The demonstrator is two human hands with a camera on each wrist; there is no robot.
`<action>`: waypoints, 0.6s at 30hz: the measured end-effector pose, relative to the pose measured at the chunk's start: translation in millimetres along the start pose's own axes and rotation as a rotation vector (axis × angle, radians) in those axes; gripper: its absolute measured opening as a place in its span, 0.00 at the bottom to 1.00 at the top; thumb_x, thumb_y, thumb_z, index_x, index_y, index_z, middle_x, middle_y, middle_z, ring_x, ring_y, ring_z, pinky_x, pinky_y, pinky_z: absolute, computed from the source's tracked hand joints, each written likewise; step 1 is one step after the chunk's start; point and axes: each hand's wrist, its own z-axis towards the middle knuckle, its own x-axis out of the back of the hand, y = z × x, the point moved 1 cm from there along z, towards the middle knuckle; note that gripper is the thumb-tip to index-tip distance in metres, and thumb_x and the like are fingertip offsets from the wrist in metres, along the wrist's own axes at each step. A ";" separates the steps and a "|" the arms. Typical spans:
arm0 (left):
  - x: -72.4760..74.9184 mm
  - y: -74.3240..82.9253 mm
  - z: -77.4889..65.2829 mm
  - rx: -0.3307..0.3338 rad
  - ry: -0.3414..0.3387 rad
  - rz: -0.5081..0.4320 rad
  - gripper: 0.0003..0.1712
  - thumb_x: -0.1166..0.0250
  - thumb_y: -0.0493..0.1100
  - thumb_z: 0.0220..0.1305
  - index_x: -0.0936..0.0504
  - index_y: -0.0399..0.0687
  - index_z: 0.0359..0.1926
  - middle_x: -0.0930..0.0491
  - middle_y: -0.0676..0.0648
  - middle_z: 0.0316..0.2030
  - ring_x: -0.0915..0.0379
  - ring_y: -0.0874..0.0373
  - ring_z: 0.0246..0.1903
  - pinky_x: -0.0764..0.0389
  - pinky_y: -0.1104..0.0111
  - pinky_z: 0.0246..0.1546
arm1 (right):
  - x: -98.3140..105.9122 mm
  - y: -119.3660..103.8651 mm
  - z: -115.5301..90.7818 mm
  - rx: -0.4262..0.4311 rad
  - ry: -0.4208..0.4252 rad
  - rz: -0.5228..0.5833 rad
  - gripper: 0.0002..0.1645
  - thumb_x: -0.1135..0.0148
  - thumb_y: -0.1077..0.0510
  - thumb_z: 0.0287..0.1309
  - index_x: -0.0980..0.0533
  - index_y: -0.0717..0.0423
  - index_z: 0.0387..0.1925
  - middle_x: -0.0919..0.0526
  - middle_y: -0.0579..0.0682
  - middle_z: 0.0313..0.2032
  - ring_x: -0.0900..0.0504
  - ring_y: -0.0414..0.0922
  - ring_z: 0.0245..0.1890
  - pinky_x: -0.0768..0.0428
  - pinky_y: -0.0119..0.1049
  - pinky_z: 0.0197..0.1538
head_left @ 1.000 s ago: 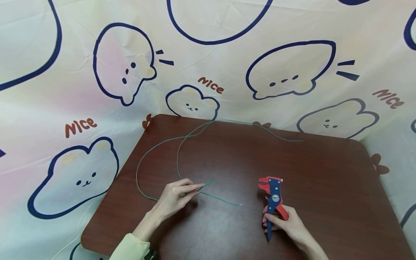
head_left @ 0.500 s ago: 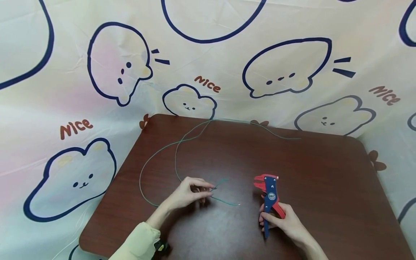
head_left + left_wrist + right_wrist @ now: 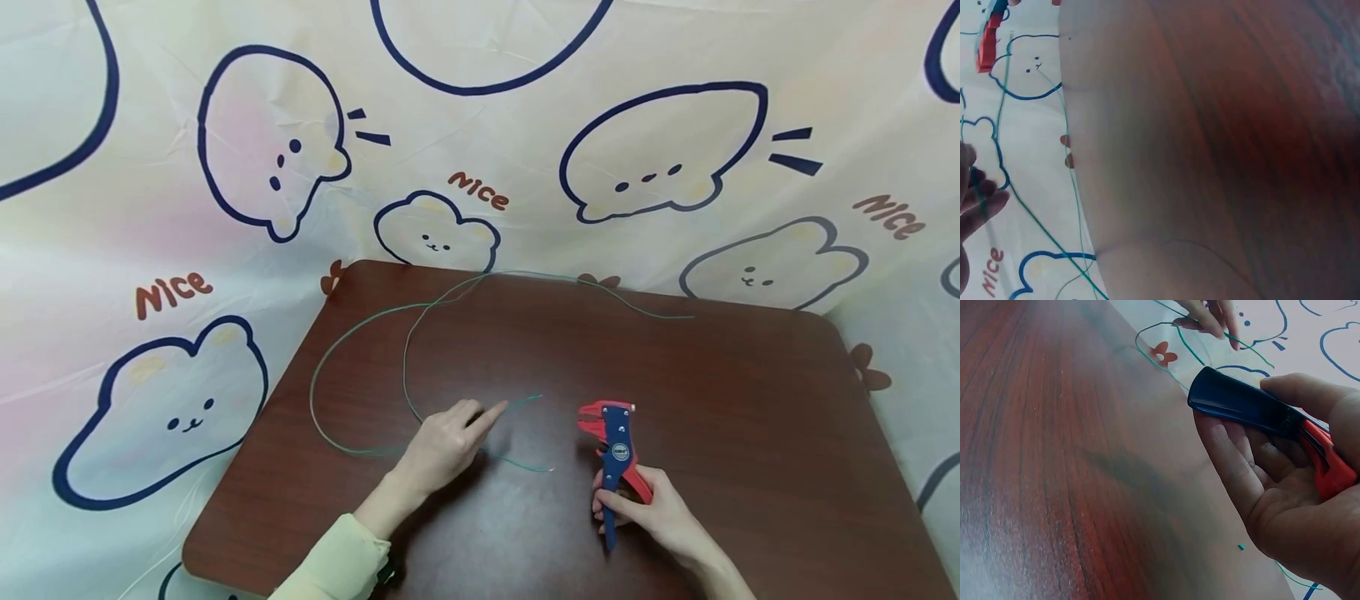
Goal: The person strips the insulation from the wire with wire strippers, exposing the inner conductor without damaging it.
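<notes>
My left hand (image 3: 444, 448), back turned up in the head view, pinches a thin green wire (image 3: 525, 402) between thumb and fingers. One wire end sticks out past the index finger; another length with a pale tip (image 3: 552, 470) emerges below the hand. My right hand (image 3: 651, 505) grips a blue and red wire stripper (image 3: 619, 442) by its handles, head upward and red jaws pointing left toward the wire, apart from it. In the right wrist view the blue handle (image 3: 1241, 403) lies across my fingers. The left wrist view catches only some left fingers (image 3: 985, 209) and wire.
The rest of the wire loops over the brown table (image 3: 712, 392) and runs along its back edge. A tiny green snippet (image 3: 1241, 547) lies on the table in the right wrist view. A cartoon-printed cloth (image 3: 525, 133) surrounds the table.
My left hand has moved right and rolled so its back faces up. The upper wire end has shifted right and away from me. The stripper has barely moved.
</notes>
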 end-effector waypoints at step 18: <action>-18.1 0.5 4.3 -0.131 0.161 0.065 0.22 0.50 0.34 0.85 0.12 0.46 0.63 0.21 0.50 0.35 0.28 0.62 0.29 0.29 0.78 0.23 | -12.1 -7.4 14.7 0.053 -0.039 0.009 0.23 0.39 0.65 0.80 0.31 0.86 0.58 0.09 0.54 0.42 0.08 0.43 0.42 0.07 0.54 0.47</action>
